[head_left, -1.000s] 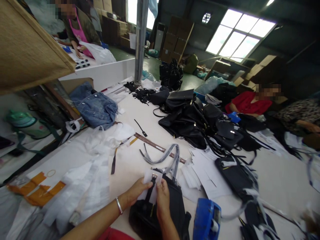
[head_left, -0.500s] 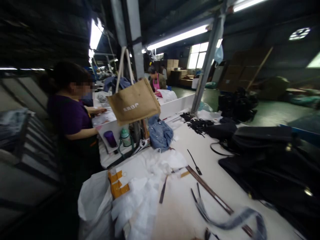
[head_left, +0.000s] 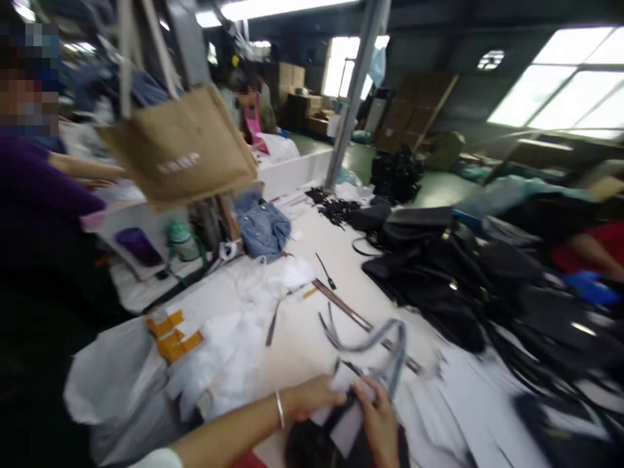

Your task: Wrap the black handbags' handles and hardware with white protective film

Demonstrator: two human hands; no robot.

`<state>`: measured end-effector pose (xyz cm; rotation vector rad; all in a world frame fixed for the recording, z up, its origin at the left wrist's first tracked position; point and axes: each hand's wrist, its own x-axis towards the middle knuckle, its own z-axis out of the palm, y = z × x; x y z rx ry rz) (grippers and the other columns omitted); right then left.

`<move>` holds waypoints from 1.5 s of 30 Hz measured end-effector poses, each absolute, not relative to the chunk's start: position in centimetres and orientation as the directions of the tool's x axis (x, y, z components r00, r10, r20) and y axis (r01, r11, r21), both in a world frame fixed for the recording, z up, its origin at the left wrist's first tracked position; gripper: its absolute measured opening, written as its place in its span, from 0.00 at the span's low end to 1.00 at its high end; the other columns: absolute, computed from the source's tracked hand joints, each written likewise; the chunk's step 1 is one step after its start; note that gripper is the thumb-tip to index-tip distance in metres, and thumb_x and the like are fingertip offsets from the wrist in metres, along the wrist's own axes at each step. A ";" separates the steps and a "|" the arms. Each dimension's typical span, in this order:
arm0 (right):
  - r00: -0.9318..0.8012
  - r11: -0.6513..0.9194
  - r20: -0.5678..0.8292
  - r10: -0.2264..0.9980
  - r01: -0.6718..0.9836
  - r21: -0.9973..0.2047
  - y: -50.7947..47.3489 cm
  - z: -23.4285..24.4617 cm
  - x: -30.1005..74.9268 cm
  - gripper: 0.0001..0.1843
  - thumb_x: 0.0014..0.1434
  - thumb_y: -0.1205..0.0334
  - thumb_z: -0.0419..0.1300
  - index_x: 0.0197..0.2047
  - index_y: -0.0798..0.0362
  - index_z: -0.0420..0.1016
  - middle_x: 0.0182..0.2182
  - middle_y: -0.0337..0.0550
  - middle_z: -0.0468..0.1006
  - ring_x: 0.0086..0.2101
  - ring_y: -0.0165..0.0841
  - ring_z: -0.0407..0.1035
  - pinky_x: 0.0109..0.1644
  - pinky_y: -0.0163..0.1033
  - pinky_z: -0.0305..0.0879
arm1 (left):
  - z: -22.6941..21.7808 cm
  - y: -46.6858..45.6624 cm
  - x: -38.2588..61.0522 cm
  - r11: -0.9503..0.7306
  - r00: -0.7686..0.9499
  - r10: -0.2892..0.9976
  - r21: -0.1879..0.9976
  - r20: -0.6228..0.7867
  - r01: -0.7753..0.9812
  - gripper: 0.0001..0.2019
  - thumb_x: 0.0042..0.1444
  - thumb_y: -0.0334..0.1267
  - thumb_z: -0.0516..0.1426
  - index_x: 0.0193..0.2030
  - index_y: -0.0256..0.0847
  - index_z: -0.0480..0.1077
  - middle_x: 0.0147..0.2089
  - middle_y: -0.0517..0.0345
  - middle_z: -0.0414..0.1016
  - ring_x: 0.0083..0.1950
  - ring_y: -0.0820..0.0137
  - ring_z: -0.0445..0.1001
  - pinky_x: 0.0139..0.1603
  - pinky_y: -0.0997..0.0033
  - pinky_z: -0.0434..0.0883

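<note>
A black handbag (head_left: 312, 448) lies at the near edge of the white table (head_left: 302, 338), its grey wrapped handle (head_left: 375, 338) arching up behind my hands. My left hand (head_left: 312, 398), a bangle on the wrist, pinches white wrapping paper (head_left: 347, 426) on the bag's front strap. My right hand (head_left: 377, 419) is closed on the same paper and strap from the right. The picture is blurred by motion.
A heap of black bags (head_left: 458, 279) fills the right of the table. White sheets (head_left: 458, 403) lie beside my hands, white plastic bags (head_left: 219, 357) and orange tape (head_left: 173, 335) to the left. A jute bag (head_left: 180, 149) hangs overhead. A person in purple (head_left: 39, 214) works at left.
The view swung up and left to the person in purple, then came back down to the table. My hands, out of sight half a second ago, again hold the paper on the bag.
</note>
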<state>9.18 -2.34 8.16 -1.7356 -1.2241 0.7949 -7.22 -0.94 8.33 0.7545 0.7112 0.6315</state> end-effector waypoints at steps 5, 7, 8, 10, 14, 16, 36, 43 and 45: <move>0.361 -0.369 -0.291 0.886 0.167 -0.914 -3.9 8.4 10.3 0.20 0.49 0.43 0.62 0.38 0.50 0.74 0.29 0.40 0.78 0.31 0.39 0.71 0.33 0.39 0.66 | 8.5 -0.1 -6.4 0.669 0.731 0.591 0.713 -0.341 -0.209 0.23 0.48 0.44 0.63 0.50 0.37 0.72 0.43 0.51 0.78 0.46 0.58 0.73 0.52 0.58 0.66; 0.369 -0.368 -0.301 0.879 0.125 -0.921 -3.8 8.4 10.1 0.20 0.49 0.43 0.63 0.37 0.50 0.74 0.29 0.39 0.78 0.31 0.38 0.71 0.33 0.38 0.65 | 8.7 0.2 -6.4 0.674 0.745 0.575 0.711 -0.338 -0.198 0.24 0.49 0.46 0.63 0.51 0.37 0.71 0.44 0.50 0.78 0.46 0.59 0.74 0.52 0.58 0.67; 0.368 -0.361 -0.299 0.881 0.112 -0.926 -3.8 8.4 10.0 0.20 0.48 0.43 0.63 0.37 0.50 0.73 0.29 0.39 0.78 0.31 0.38 0.71 0.33 0.37 0.65 | 8.9 0.2 -6.4 0.676 0.748 0.571 0.711 -0.339 -0.194 0.24 0.49 0.46 0.63 0.52 0.37 0.71 0.44 0.50 0.78 0.45 0.59 0.74 0.52 0.58 0.67; 0.361 -0.344 -0.294 0.885 0.082 -0.935 -4.0 8.4 9.9 0.19 0.49 0.44 0.63 0.36 0.50 0.72 0.28 0.38 0.77 0.31 0.37 0.70 0.32 0.36 0.64 | 9.0 0.0 -6.4 0.690 0.759 0.553 0.700 -0.343 -0.186 0.25 0.50 0.46 0.63 0.53 0.37 0.71 0.45 0.49 0.78 0.45 0.59 0.75 0.52 0.57 0.67; 0.352 -0.318 -0.292 0.890 0.018 -0.948 -4.3 8.3 9.9 0.19 0.49 0.45 0.64 0.35 0.51 0.71 0.27 0.38 0.76 0.29 0.36 0.69 0.32 0.36 0.63 | 8.6 0.2 -6.6 0.723 0.807 0.498 0.666 -0.318 -0.184 0.25 0.50 0.47 0.64 0.52 0.36 0.71 0.45 0.47 0.78 0.45 0.58 0.75 0.53 0.55 0.67; 0.337 -0.318 -0.301 0.892 -0.005 -0.948 -4.4 8.3 9.8 0.19 0.49 0.45 0.64 0.36 0.51 0.70 0.28 0.39 0.77 0.30 0.36 0.70 0.32 0.37 0.64 | 8.4 0.6 -7.0 0.737 0.827 0.461 0.657 -0.320 -0.157 0.25 0.49 0.48 0.64 0.51 0.36 0.72 0.46 0.46 0.78 0.46 0.58 0.75 0.53 0.56 0.67; 0.376 -0.354 -0.282 0.883 0.137 -0.925 -4.8 6.3 9.5 0.22 0.49 0.45 0.62 0.43 0.50 0.75 0.25 0.35 0.74 0.25 0.32 0.63 0.28 0.34 0.58 | 7.2 3.1 -8.8 0.705 0.879 0.294 0.706 -0.376 0.067 0.25 0.46 0.48 0.66 0.48 0.37 0.74 0.45 0.48 0.79 0.46 0.60 0.75 0.51 0.60 0.68; 0.403 -0.344 -0.239 0.883 0.209 -0.915 -5.0 7.5 9.6 0.19 0.50 0.45 0.60 0.37 0.51 0.75 0.24 0.35 0.71 0.24 0.30 0.60 0.27 0.33 0.55 | 6.6 3.4 -8.2 0.750 0.910 0.210 0.656 -0.357 0.085 0.25 0.44 0.46 0.67 0.49 0.37 0.73 0.48 0.48 0.78 0.49 0.60 0.74 0.56 0.57 0.65; 0.415 -0.327 -0.214 0.884 0.223 -0.918 -5.0 7.7 9.5 0.18 0.50 0.45 0.60 0.35 0.52 0.74 0.26 0.36 0.72 0.26 0.31 0.61 0.28 0.33 0.56 | 6.4 3.5 -8.1 0.762 0.911 0.183 0.639 -0.369 0.105 0.26 0.44 0.46 0.67 0.49 0.36 0.73 0.48 0.47 0.77 0.49 0.60 0.74 0.56 0.57 0.65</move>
